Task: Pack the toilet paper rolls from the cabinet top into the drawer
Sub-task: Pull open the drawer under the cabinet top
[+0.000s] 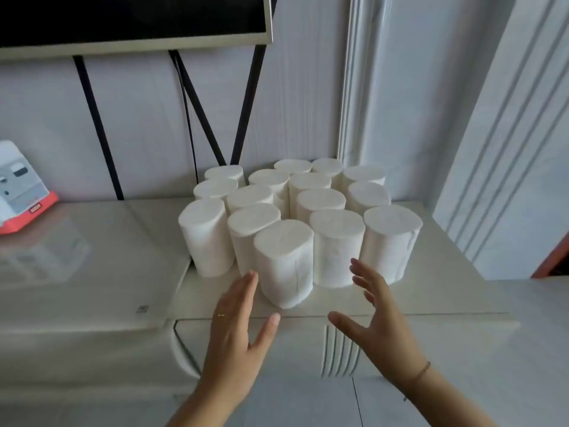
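Note:
Several white coreless toilet paper rolls stand upright in a tight cluster on the cream cabinet top (446,291). The nearest roll (284,263) stands at the front of the cluster, close to the cabinet's front edge. My left hand (237,328) is open, fingers stretched toward the left side of that roll, not touching it. My right hand (375,315) is open too, fingers spread just right of the roll and in front of the neighbouring roll (335,248). The cabinet front (277,349) below the hands is closed; no open drawer is in view.
A white and red box (21,192) sits at the far left on a lower glossy surface (77,266). A framed dark screen (132,20) hangs above, with black cables (197,118) running down the wall. White moulded panelling (508,134) rises on the right.

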Demonstrator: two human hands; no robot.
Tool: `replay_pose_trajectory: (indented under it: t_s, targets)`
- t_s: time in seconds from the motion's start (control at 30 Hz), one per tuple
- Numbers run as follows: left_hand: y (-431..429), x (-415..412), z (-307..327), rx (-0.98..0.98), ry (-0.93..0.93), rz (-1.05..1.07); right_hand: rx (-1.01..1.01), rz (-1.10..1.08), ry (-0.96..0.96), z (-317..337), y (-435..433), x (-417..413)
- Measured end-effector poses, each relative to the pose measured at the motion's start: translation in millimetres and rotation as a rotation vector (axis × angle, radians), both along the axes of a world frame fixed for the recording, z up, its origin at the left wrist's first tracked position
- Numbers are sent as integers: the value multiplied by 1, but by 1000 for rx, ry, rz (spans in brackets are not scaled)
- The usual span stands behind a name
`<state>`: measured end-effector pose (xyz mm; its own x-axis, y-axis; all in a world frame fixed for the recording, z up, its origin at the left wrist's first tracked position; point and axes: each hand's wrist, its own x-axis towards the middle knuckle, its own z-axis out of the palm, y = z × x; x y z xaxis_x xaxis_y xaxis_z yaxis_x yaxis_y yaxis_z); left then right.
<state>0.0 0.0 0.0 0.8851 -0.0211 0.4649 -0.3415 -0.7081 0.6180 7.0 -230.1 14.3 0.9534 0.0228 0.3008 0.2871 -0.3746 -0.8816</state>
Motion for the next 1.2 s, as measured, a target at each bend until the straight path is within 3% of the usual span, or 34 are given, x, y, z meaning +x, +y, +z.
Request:
replay_pose_trajectory:
  t_s: [0.13,0.23,0.5,1.2]
  targets:
    - [5,-4,-37,254,176,6,-298,-36,96,-24,-4,-2]
    - [12,1,-54,457,161,6,-520,-62,95,-41,-8,-3]
    - [14,-3,-59,545,50,21,-847,10,-47,-67,-21,-7]
    - [10,-14,-61,398,15,-6,-942,-25,-40,-80,-13,-26]
